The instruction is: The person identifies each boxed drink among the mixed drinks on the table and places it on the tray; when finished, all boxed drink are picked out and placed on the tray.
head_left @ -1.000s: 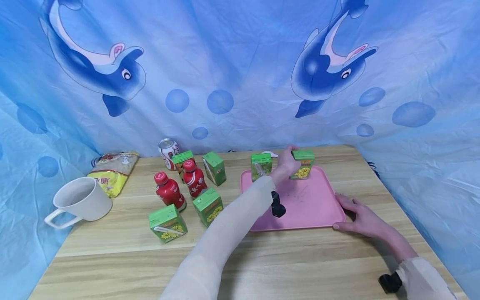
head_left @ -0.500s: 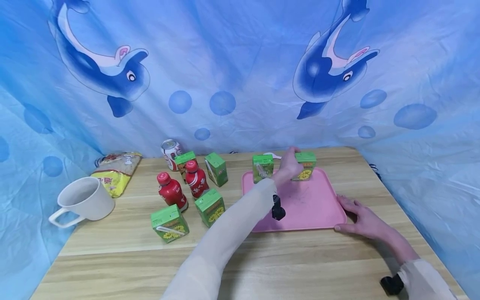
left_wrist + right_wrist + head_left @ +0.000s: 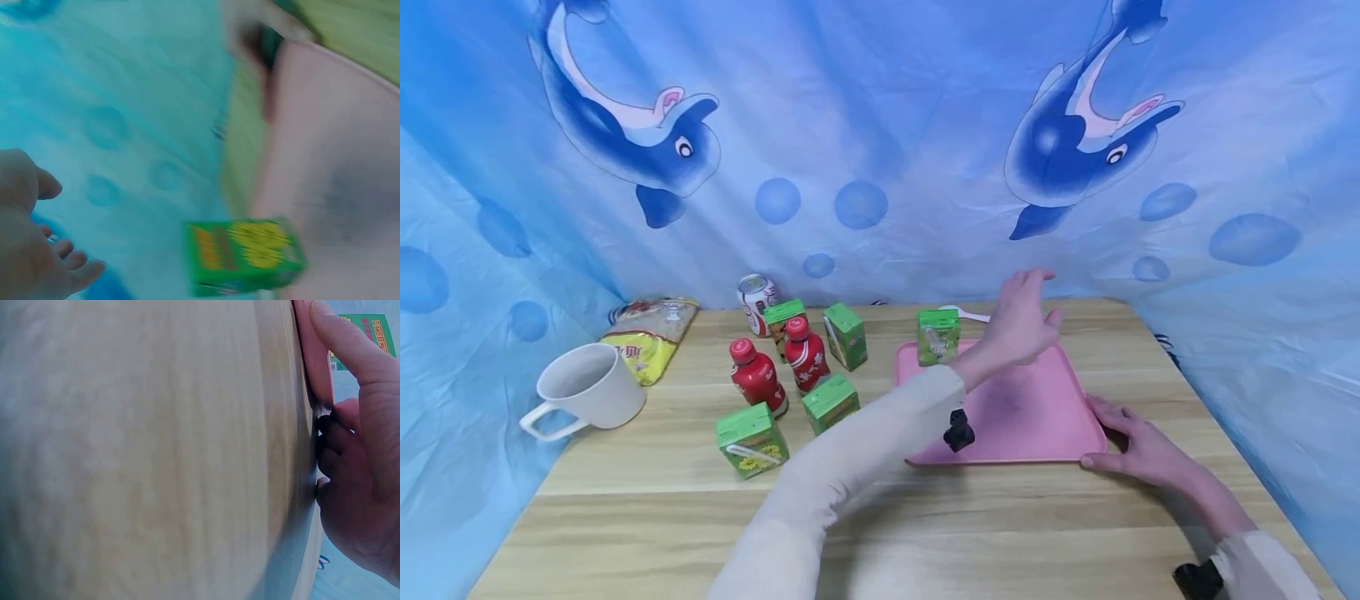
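1. Green carton (image 3: 240,253) is sitting on the pink tray (image 3: 1030,427), far right; second carton (image 3: 938,339)'s far left.
2. Left hand (image 3: 1021,318)'s hovering empty, fingers apart; right hand (image 3: 1141,450)'s pinching the tray's near right corner.
3. Two on, four more cartons (image 3: 752,439) standing left on the table (image 3: 1000,533).

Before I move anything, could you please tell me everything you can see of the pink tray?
The pink tray is rectangular with rounded corners and a low raised rim, and looks like plastic. It lies flat on the wooden table. A green carton stands on its far left corner; a second carton shows at its edge in the left wrist view. The right-hand grip holds its near right corner, and the left sleeve hides some of it.
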### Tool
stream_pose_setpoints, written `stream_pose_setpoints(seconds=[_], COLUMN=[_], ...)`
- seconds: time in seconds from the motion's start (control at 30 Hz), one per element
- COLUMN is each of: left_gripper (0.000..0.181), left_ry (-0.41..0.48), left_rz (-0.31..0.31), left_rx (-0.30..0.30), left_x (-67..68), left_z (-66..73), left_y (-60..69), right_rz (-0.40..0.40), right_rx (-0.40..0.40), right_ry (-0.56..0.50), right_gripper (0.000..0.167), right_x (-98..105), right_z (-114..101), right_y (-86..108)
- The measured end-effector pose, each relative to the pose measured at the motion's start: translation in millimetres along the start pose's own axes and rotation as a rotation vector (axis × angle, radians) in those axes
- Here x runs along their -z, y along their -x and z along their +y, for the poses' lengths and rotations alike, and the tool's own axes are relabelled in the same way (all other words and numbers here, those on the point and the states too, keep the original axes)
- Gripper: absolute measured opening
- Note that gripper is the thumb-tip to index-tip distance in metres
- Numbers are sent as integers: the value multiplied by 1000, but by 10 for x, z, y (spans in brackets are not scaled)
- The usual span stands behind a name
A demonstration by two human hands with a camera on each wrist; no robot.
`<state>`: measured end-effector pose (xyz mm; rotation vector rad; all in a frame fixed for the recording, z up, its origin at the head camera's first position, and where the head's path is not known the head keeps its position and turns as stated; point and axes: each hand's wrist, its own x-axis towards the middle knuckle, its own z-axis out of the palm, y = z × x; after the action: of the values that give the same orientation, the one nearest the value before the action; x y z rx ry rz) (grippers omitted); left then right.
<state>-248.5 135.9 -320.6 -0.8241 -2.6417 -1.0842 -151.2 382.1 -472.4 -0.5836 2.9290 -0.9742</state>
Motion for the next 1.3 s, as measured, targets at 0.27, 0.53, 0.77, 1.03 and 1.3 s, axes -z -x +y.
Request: stream_pose_setpoints(seconds=[0.27, 0.53, 0.77, 1.03, 1.3], left_gripper=[39, 30, 29, 49, 69], left_ry=[210, 390, 156, -82, -62], left_rz=[-72, 97, 424, 453, 322], left_rx=[-317, -441, -440, -109, 156], left_x=[804, 1655, 2022, 2205, 2121], left_z=[476, 170, -629, -1364, -1761], left_y=[262, 870, 1583, 2459, 3030], right_rz=[40, 25, 29, 19, 32], right_rx=[-18, -49, -59, -7, 44], right_ry=[33, 39, 31, 44, 48], right_gripper=[93, 97, 95, 96, 94], right_x=[43, 38, 39, 56, -35], right_z=[58, 63, 46, 44, 49], right_y=[96, 122, 145, 55, -1])
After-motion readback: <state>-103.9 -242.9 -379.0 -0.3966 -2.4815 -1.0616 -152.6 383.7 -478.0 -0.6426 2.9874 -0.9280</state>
